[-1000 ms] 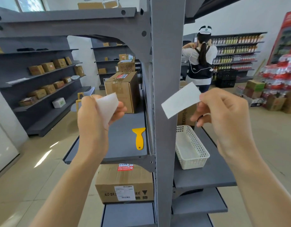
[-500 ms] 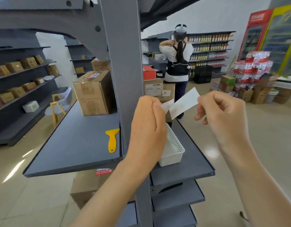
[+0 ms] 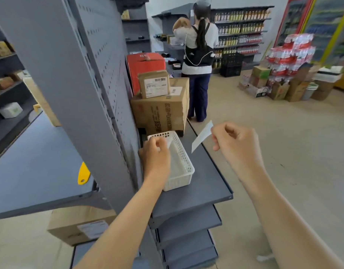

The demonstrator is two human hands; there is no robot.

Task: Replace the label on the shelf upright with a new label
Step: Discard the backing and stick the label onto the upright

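The grey shelf upright point(image 3: 56, 78) rises through the left half of the view. My right hand point(image 3: 233, 144) pinches a white rectangular label point(image 3: 202, 136) by its upper edge, right of the shelf and above the floor. My left hand point(image 3: 155, 158) hovers over the white plastic basket point(image 3: 183, 171) on the right-hand shelf point(image 3: 206, 191). Its fingers are closed on a small white paper piece point(image 3: 168, 144) that pokes out over the basket's inside. Most of that piece is hidden by the fingers.
A yellow scraper point(image 3: 83, 173) lies on the left shelf point(image 3: 31, 171) behind the upright. Stacked cardboard boxes point(image 3: 161, 111) and a red box point(image 3: 146, 65) stand behind the basket. A person point(image 3: 198, 61) stands further back in the aisle. Drink packs point(image 3: 289, 53) are piled at right.
The view has swung right and down toward the basket. My left hand has moved from near the label down over the basket with its white piece. My right hand still holds the label.
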